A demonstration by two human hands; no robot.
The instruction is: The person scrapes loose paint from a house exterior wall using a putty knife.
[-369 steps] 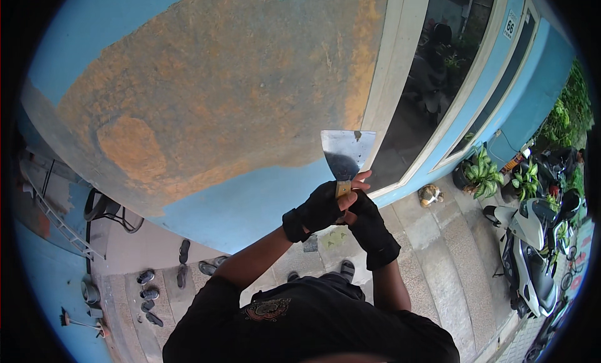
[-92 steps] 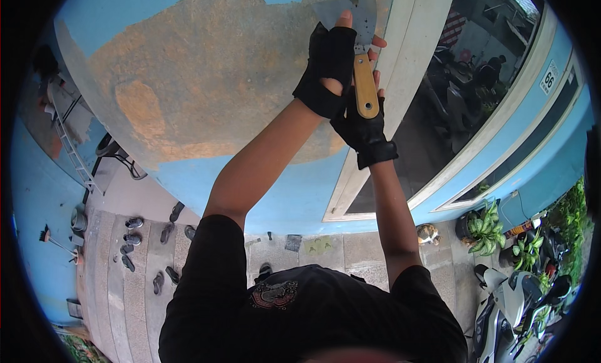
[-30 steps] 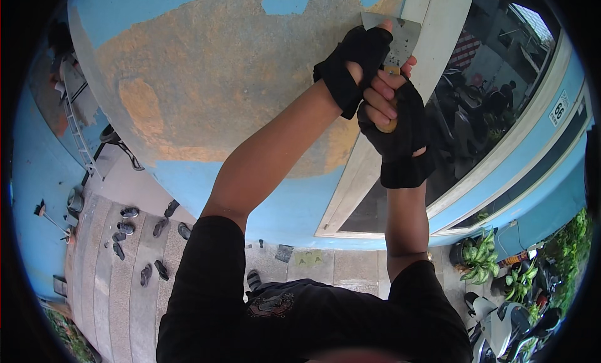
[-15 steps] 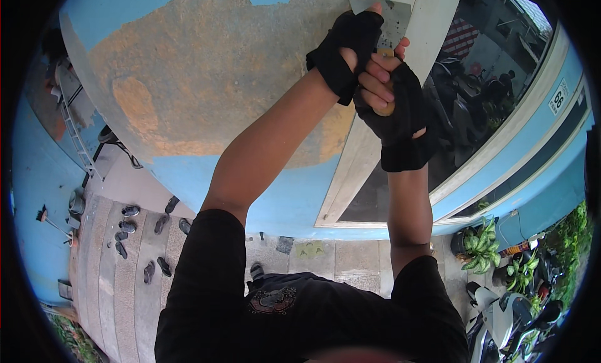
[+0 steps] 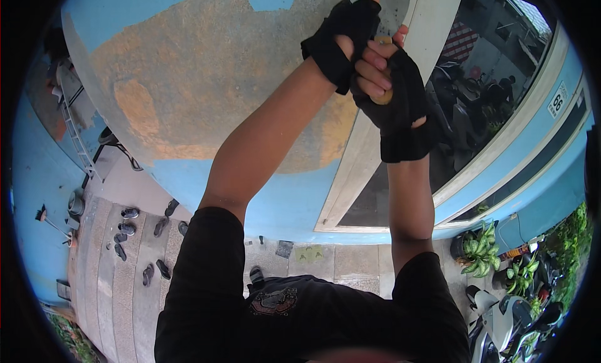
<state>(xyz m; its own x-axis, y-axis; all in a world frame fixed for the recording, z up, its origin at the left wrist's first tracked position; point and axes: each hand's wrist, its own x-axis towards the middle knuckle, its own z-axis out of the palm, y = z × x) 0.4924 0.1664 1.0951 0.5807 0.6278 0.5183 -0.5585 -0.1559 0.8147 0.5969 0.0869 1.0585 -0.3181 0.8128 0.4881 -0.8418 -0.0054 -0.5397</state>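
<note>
A metal scraper (image 5: 393, 7) with a wooden handle is raised against the wall beside the white window frame (image 5: 435, 25), its top cut off by the picture's edge. My left hand (image 5: 344, 37), in a black fingerless glove, grips it near the blade, thumb lying on the metal. Just below, my right hand (image 5: 391, 100), gloved alike, has its fingers wrapped round the handle. The wall (image 5: 206, 75) around them shows a large rough grey and orange patch bordered by light blue paint.
Dark window glass (image 5: 476, 100) reflects scooters. Potted plants (image 5: 481, 249) and scooters (image 5: 501, 322) stand at right. Footwear (image 5: 148, 274) lies on the paving at left, near a ladder (image 5: 78, 131) and a broom (image 5: 53, 222).
From waist height earlier, both hands rose with the scraper to the upper wall beside the frame. In the last second they have moved slightly further up.
</note>
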